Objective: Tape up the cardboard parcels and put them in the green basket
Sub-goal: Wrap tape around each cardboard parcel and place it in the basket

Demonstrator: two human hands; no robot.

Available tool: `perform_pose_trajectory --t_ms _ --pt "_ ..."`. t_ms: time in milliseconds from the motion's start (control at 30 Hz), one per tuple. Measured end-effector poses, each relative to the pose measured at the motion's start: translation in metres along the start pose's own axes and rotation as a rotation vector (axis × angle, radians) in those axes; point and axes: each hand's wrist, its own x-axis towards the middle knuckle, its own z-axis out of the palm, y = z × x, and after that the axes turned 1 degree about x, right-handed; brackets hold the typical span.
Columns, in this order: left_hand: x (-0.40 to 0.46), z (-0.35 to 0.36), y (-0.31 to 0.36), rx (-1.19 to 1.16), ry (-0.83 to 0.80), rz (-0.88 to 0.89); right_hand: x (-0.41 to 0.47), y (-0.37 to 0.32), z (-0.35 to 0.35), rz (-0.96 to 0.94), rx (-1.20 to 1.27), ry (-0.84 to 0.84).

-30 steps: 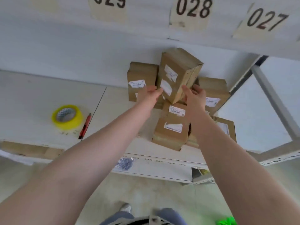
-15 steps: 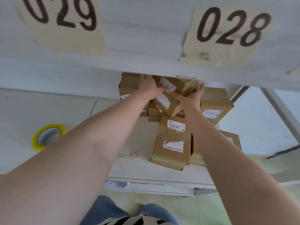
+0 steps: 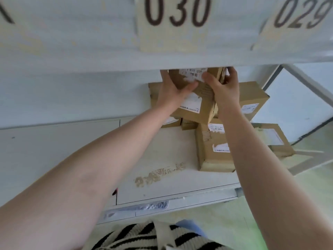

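A brown cardboard parcel (image 3: 196,103) with white labels is lifted off the pile, its top hidden behind the upper shelf's front edge. My left hand (image 3: 173,88) grips its left side, thumb across the front. My right hand (image 3: 224,89) grips its right side, fingers curled round the far edge. More parcels lie beneath and beside it: one flat on the shelf (image 3: 213,152), one behind at right (image 3: 252,98), one at far right (image 3: 273,139). The green basket and the tape are out of view.
The white shelf board (image 3: 158,156) has a patch of tape residue near its front. The upper shelf front (image 3: 108,51) carries number labels 030 (image 3: 176,18) and 029 (image 3: 302,13). A grey metal frame (image 3: 310,82) stands at the right. Pale green floor lies below.
The view has swung left and closer under the upper shelf. Both hands have kept hold of the parcel and turned it, so its labelled face now shows. The yellow tape roll has left the view.
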Motion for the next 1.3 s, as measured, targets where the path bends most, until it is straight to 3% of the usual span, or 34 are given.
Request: perform_pose_trajectory --t_ms 100,233,333,400,500,600,733,833,933,1033,1133,1233,1300 --pt "-0.029 -0.065 -0.003 -0.163 0.047 -0.043 -0.042 -0.016 0.04 0.018 0.026 -0.046" --pt "-0.075 -0.161 -0.025 -0.373 -0.013 -0.266 -0.094 -0.024 0.084 0.09 -0.06 -0.167" --pt "-0.105 -0.203 -0.045 -0.42 -0.04 -0.439 -0.129 -0.013 0.116 0.375 -0.034 -0.37" --pt "-0.117 -0.222 -0.054 -0.342 0.023 -0.508 -0.148 -0.005 0.137 0.487 -0.043 -0.384" --pt "-0.129 -0.241 -0.055 -0.243 0.067 -0.55 -0.169 0.003 0.167 0.454 -0.091 -0.321" --pt "-0.146 -0.246 -0.04 -0.253 -0.01 -0.567 -0.187 0.006 0.2 0.394 -0.164 -0.308" --pt "-0.159 -0.268 -0.042 -0.247 0.187 -0.516 -0.198 0.004 0.225 0.307 -0.146 -0.405" --pt "-0.171 -0.301 -0.05 -0.388 0.188 -0.585 -0.196 0.006 0.227 0.241 -0.172 -0.434" --pt "-0.19 -0.328 -0.06 -0.564 0.108 -0.689 -0.196 0.019 0.23 0.335 -0.205 -0.444" --pt "-0.204 -0.35 -0.075 -0.645 0.051 -0.774 -0.21 0.031 0.242 0.537 -0.097 -0.611" --pt "-0.215 -0.374 -0.087 -0.584 0.09 -0.827 -0.23 0.042 0.265 0.617 -0.033 -0.673" --pt "-0.219 -0.402 -0.107 -0.334 0.334 -0.772 -0.251 0.057 0.296 0.632 -0.103 -0.591" --pt "-0.219 -0.42 -0.12 -0.199 0.356 -0.796 -0.266 0.071 0.32 0.613 -0.159 -0.544"
